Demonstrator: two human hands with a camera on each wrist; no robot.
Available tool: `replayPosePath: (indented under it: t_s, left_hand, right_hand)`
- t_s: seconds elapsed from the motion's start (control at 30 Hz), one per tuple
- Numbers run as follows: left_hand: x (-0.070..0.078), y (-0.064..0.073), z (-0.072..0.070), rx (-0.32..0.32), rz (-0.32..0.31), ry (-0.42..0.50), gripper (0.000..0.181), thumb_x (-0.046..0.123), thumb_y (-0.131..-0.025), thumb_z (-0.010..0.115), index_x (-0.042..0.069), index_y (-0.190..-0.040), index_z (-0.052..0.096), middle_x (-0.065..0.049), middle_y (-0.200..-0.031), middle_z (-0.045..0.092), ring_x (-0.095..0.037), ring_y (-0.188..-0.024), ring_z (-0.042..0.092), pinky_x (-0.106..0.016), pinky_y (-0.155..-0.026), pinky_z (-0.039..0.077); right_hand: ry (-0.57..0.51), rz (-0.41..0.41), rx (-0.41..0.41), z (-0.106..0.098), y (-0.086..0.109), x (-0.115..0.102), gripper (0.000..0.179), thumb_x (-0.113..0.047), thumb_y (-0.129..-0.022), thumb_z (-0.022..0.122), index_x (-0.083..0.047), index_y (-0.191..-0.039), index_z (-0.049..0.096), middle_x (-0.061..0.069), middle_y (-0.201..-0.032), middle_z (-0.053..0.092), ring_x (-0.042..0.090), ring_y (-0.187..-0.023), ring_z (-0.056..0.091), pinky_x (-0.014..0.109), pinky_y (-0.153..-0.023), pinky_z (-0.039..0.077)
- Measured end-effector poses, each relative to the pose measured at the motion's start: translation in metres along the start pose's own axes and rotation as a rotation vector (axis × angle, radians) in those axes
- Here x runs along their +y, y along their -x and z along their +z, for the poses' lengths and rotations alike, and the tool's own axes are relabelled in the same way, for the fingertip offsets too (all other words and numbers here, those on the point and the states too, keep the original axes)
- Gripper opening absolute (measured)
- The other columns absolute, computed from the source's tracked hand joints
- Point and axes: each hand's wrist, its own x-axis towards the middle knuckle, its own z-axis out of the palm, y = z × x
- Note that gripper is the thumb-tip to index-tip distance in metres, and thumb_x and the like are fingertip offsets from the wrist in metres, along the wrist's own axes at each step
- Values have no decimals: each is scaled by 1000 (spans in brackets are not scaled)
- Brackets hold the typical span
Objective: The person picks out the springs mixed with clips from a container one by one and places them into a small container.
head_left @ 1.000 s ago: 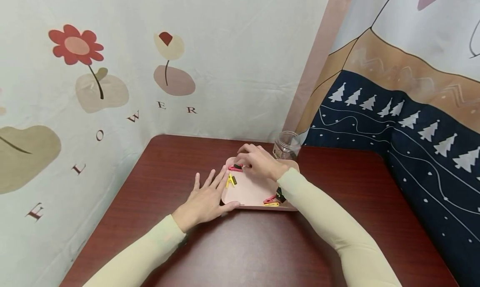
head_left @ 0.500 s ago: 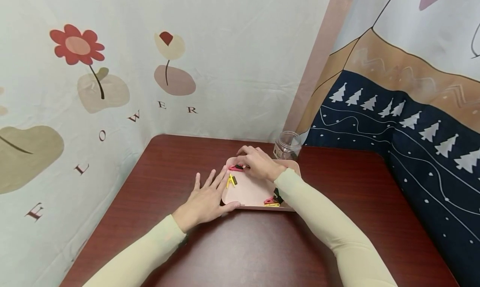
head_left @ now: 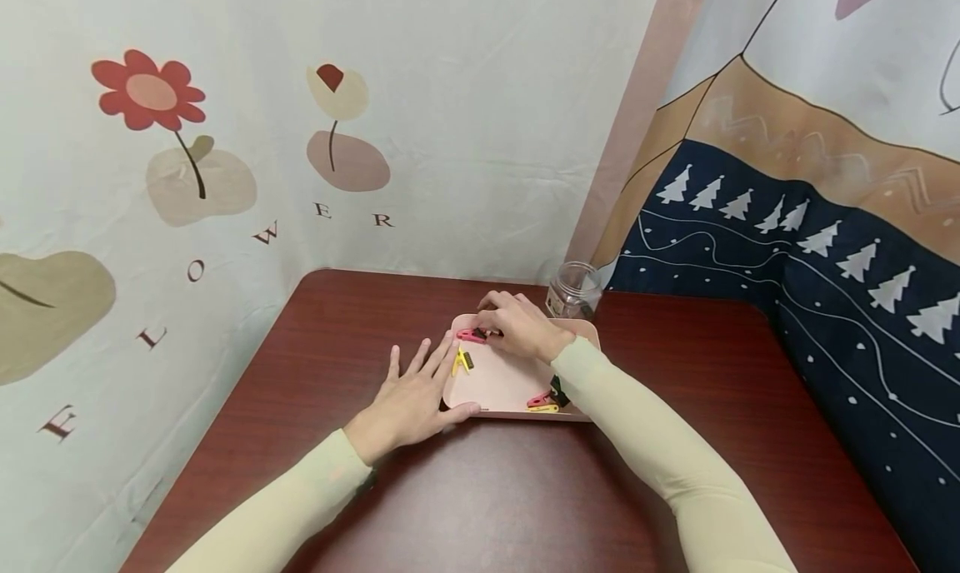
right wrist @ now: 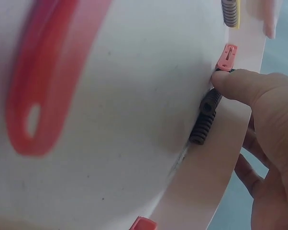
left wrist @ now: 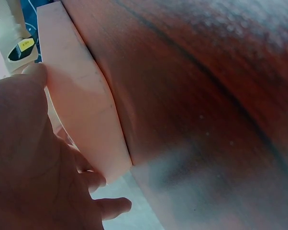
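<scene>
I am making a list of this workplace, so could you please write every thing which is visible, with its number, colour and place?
table: one, red-brown, under the tray
tray: one, pale pink, on the table
jar: one, clear, behind the tray's far right
pink-red clips: at least three, pink-red, in the tray
yellow clips: two visible, yellow, in the tray
ridged pieces: at least three, dark, in the tray
flower cloth: one, mostly white, behind the table
tree cloth: one, navy, brown, white, at right
sleeves: two, pale yellow-green, on both arms
left hand: one, bare, on the tray's left edge
right hand: one, bare, at the tray's far side
</scene>
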Motion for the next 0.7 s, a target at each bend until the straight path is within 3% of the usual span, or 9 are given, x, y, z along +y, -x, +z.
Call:
replayPosePath:
  t_s: [0.47, 0.7]
  left_hand:
    - [-1, -1, 1, -1, 3, 1, 115, 87, -108, 55, 13, -188, 19, -2, -200, 8, -46, -182, 24, -88, -139, 12]
    - [-3, -2, 3, 7, 7, -11, 116, 88, -107, 53, 12, -188, 19, -2, -200, 7, -46, -182, 25, -88, -139, 12]
  right_hand:
    - [4, 17, -12, -6, 0, 1, 34, -27, -105, 89, -22, -138, 85, 6, -155, 69, 28, -145, 67, 50, -119, 54]
    - [-6, 13, 10, -10, 4, 0, 32, -28, -105, 90, -22, -136, 86, 5, -151, 71, 28, -141, 69, 49, -115, 55]
